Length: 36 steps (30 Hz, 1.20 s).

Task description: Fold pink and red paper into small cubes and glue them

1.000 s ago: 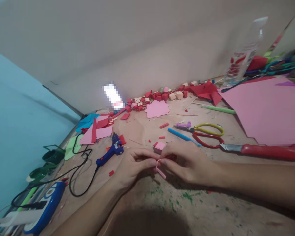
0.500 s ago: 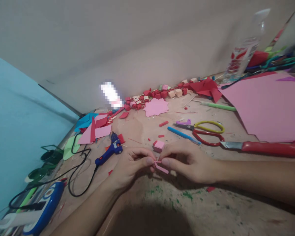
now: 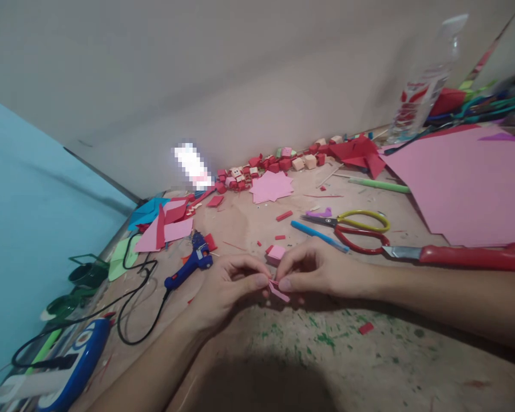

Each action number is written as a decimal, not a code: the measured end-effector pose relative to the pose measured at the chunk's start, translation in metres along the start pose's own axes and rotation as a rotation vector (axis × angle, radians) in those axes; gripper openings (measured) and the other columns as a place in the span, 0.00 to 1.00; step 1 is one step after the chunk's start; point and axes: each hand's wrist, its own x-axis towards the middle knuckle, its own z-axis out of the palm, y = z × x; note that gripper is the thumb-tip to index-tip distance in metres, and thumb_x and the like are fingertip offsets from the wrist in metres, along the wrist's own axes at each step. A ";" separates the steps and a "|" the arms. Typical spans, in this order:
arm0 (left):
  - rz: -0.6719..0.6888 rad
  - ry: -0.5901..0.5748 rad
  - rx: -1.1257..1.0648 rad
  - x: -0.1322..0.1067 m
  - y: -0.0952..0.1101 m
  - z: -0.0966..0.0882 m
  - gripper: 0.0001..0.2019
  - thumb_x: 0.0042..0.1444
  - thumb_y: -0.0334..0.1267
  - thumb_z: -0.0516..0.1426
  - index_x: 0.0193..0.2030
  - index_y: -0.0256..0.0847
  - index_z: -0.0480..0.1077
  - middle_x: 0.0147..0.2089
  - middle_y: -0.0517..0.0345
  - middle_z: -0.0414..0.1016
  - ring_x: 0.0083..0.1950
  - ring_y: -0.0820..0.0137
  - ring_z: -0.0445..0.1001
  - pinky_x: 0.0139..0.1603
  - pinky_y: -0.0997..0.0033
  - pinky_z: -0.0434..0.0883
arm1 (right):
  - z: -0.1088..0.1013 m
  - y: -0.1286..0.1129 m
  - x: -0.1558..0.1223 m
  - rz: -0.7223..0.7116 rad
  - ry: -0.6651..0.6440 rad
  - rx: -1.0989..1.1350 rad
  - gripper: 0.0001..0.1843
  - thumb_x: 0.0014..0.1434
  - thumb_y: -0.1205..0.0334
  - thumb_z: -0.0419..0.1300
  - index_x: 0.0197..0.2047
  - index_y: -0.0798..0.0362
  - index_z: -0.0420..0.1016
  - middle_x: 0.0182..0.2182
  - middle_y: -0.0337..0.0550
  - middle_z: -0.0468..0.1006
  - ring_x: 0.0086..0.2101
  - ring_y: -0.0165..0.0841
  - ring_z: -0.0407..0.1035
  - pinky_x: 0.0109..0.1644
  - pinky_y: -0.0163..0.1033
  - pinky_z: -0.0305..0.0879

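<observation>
Between my two hands is a small folded strip of pink paper (image 3: 280, 293). My left hand (image 3: 236, 283) pinches its left end between thumb and fingertips. Its other end is gripped by the thumb and fingers of my right hand (image 3: 311, 272), so the two sets of fingertips almost meet. Part of the strip is hidden by the fingers. Just beyond them lies a small pink paper cube (image 3: 276, 254) with some red at its side.
Scissors (image 3: 360, 229), a blue pen (image 3: 320, 236) and a red-handled knife (image 3: 463, 256) lie to the right. Left are a blue glue gun (image 3: 193, 263) with its black cord and a blue-and-white power strip (image 3: 83, 360). Several paper cubes (image 3: 274, 165) line the wall beside a bottle (image 3: 424, 86).
My right hand has shifted slightly left, closer to my left fingertips. Less of the strip shows between them. The whole view has moved a little.
</observation>
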 end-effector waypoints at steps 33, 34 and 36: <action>0.221 0.097 0.267 0.000 -0.004 0.001 0.06 0.56 0.38 0.69 0.37 0.39 0.84 0.40 0.52 0.80 0.41 0.65 0.79 0.42 0.68 0.77 | -0.001 0.002 0.004 -0.038 0.047 0.081 0.15 0.57 0.51 0.72 0.32 0.56 0.83 0.24 0.38 0.79 0.26 0.29 0.70 0.34 0.36 0.67; 0.226 0.121 0.249 0.000 -0.005 0.002 0.05 0.54 0.37 0.70 0.36 0.39 0.83 0.38 0.53 0.80 0.40 0.66 0.79 0.41 0.69 0.77 | -0.001 0.002 0.004 -0.037 0.032 0.074 0.15 0.58 0.51 0.71 0.31 0.55 0.82 0.24 0.38 0.79 0.26 0.28 0.70 0.34 0.36 0.67; 0.231 0.166 0.204 0.000 -0.006 0.005 0.06 0.52 0.35 0.72 0.34 0.40 0.81 0.35 0.57 0.79 0.37 0.68 0.79 0.40 0.70 0.77 | 0.000 0.003 0.004 -0.027 0.018 0.061 0.15 0.58 0.50 0.71 0.31 0.55 0.82 0.23 0.38 0.79 0.25 0.28 0.69 0.33 0.35 0.66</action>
